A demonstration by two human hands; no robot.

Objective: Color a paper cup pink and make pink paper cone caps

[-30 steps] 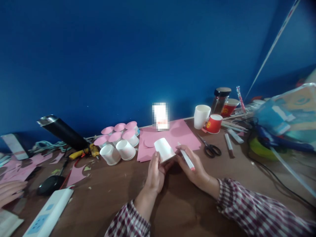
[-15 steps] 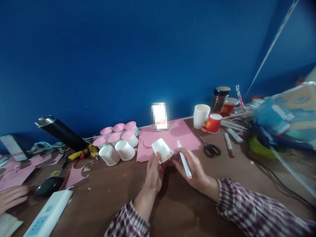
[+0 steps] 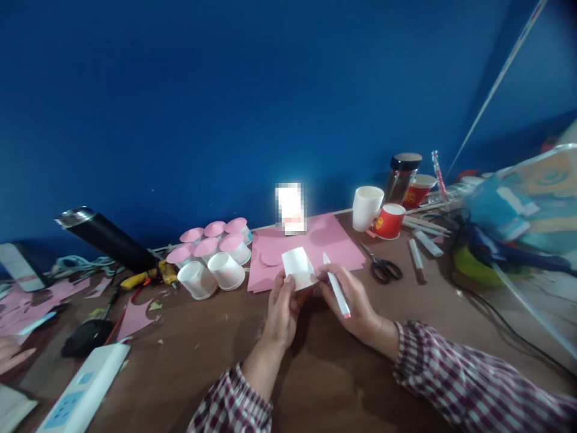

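A white paper cup (image 3: 297, 267) lies tilted in my left hand (image 3: 282, 313), whose thumb presses on its side. My right hand (image 3: 354, 300) grips a white marker (image 3: 337, 293) with a pink end, and its fingertips are close to the cup's right edge. Whether those fingertips touch the cup, I cannot tell. Behind the cup are pink paper sheets (image 3: 324, 240) with a pink paper disc (image 3: 271, 257) on them. To the left stand several white cups with pink tops (image 3: 207, 246), and in front of them two plain white paper cups (image 3: 226, 270).
Black scissors (image 3: 385, 269) and two more markers (image 3: 424, 246) lie to the right. A white mug (image 3: 367, 207) and a red paper cup (image 3: 389, 221) stand behind. At left are a black flask (image 3: 108, 240), a glue gun (image 3: 166, 273), a power strip (image 3: 85, 388) and another person's hand (image 3: 13, 355).
The cup in my left hand has turned more upright and shifted slightly right. The marker stays in my right hand. At the left edge, the other person's hand has moved further out of view.
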